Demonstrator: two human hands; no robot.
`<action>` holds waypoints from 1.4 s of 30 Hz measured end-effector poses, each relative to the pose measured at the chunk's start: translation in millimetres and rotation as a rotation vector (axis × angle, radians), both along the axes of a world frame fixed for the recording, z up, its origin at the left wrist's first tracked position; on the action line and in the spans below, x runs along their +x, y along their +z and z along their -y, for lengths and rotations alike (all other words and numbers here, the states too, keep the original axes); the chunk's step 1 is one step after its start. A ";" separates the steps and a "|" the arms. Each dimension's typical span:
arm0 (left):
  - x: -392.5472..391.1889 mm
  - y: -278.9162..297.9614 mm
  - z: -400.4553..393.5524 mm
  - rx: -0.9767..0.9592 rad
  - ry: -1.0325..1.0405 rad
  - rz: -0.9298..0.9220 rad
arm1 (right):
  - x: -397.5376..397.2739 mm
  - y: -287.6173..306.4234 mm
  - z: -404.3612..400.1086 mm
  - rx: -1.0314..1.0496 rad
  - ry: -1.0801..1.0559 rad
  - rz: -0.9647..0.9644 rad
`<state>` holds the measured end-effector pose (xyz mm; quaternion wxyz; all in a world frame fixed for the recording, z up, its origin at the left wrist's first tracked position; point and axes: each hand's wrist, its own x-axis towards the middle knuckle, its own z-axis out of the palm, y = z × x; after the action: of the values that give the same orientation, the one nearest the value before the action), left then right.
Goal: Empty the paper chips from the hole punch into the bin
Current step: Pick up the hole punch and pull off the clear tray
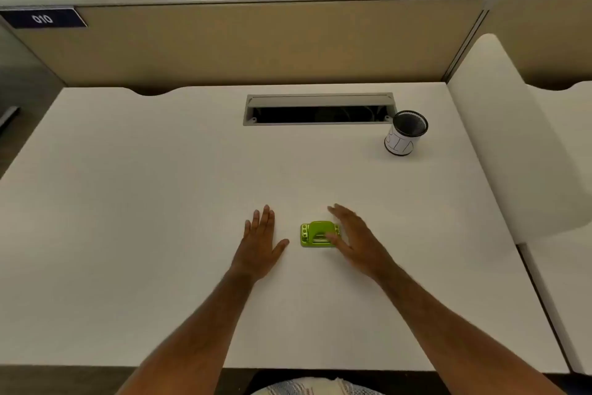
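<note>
Green hole punch (pixel 318 234) sat on white bench (pixel 160 202), near front edge. Right hand (pixel 355 241) overlapped its right end, fingers spread, not gripping. Left hand (pixel 261 244) lay flat just beside it, fingers extended. Mesh bin (pixel 405 133) stood well apart, far right.

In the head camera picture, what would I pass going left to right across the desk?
Left hand lying flat on the desk → green hole punch → right hand, its thumb over the punch's right end → black mesh bin, farther back near the cable slot.
</note>
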<state>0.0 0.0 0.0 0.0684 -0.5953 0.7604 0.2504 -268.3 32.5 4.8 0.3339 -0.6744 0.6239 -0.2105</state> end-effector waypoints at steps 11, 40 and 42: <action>-0.7 6.7 2.3 0.050 0.032 -0.055 | 23.3 -1.2 12.4 0.025 0.195 -0.208; -35.7 45.5 -4.3 0.302 0.621 -0.997 | 48.1 38.3 16.0 0.622 -0.351 0.910; -35.4 48.6 -3.0 0.278 0.632 -0.991 | 49.7 43.7 19.0 0.622 -0.367 0.918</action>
<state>-35.4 3.0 48.6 -0.2945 -0.5904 0.4480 0.6033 -218.7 13.5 48.5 0.7105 -0.2652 0.5546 -0.3423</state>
